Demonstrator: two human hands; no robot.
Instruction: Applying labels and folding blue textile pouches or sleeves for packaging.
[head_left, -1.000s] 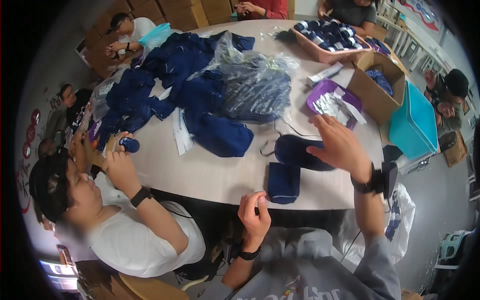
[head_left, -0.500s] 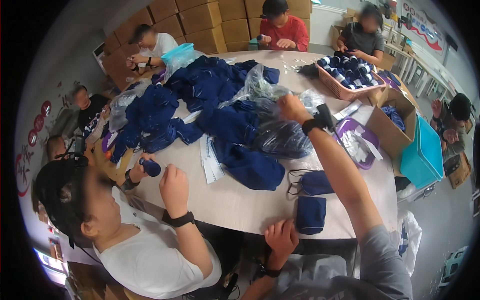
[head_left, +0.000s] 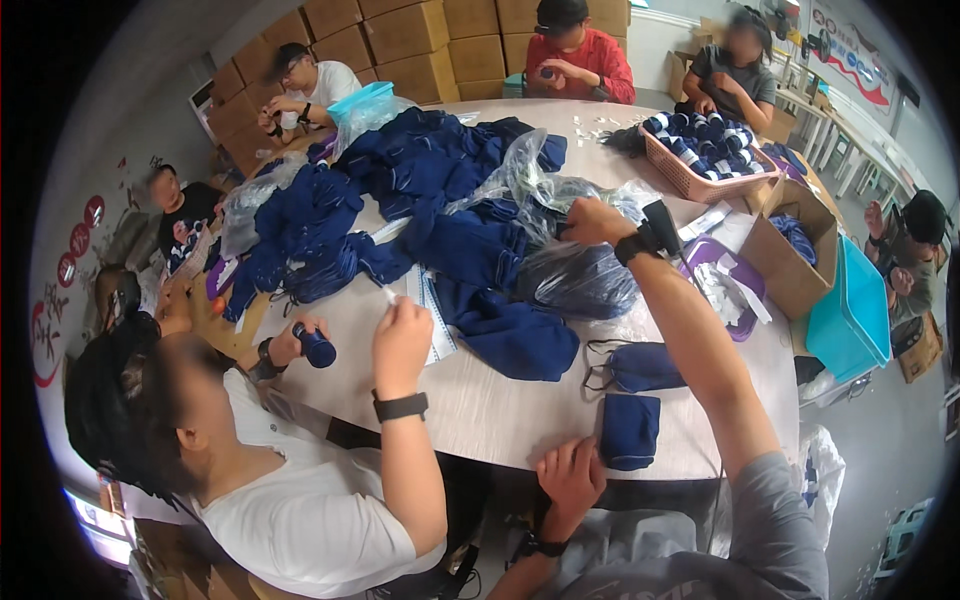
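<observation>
My right hand [head_left: 592,221] reaches far across the round table [head_left: 500,415] and is closed on the top of a clear plastic bag [head_left: 580,280] filled with navy cloth. My left hand [head_left: 572,478] rests at the near table edge with fingers apart, holding nothing. Just beyond it lies a folded navy cloth piece [head_left: 630,430], and behind that a navy piece with dark straps [head_left: 642,366]. A big heap of navy cloth [head_left: 440,190] covers the table's middle.
A person in a white shirt at my left holds a rolled navy piece [head_left: 318,347]. Other people sit around the table. A basket of navy rolls [head_left: 690,175], a cardboard box [head_left: 775,270], a purple tray [head_left: 745,320] and a teal bin [head_left: 850,310] stand at right.
My right hand has moved from the navy pieces near the table's front edge out to the plastic bag and closed on it. My left hand has stayed at the near edge.
</observation>
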